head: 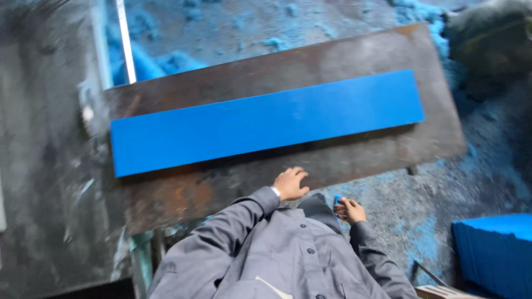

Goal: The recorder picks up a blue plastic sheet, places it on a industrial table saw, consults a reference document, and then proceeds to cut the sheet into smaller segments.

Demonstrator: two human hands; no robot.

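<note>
A long blue flat panel lies on a rusty dark metal table. My left hand rests on the near edge of the table, fingers bent, a watch on the wrist, holding nothing. My right hand is close to my chest, below the table edge, fingers closed on a small blue piece. My grey button shirt fills the lower middle of the view.
Blue dust and shavings cover the floor around the table. A stack of blue panels stands at the lower right. A thin metal bar runs at the upper left. A dark bulky mass sits at the upper right.
</note>
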